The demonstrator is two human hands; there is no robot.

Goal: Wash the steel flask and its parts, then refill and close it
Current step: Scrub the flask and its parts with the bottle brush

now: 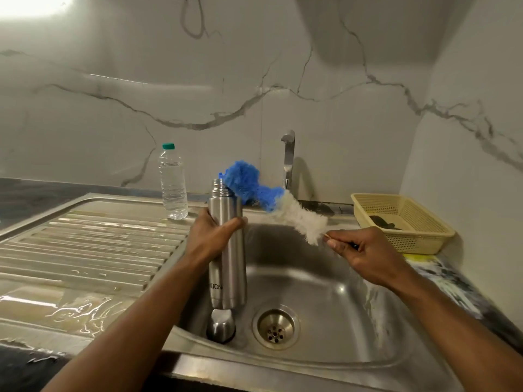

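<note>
My left hand (210, 236) grips the steel flask (227, 267) upright over the sink basin, its threaded mouth uncovered at the top. My right hand (359, 256) pinches the thin handle of a bottle brush (271, 203) with blue bristles at the tip and white bristles lower down. The brush is tilted, and its blue tip sits just beside and behind the flask's mouth, outside it. The flask's steel cap (221, 326) stands in the sink basin below the flask, left of the drain.
The steel sink (325, 292) has a drain (276, 329) at its bottom and a wet ribbed drainboard (85, 250) on the left. A plastic water bottle (172, 182) with a green cap stands behind it. The tap (288, 157) rises at the back. A yellow basket (402, 222) sits at the right.
</note>
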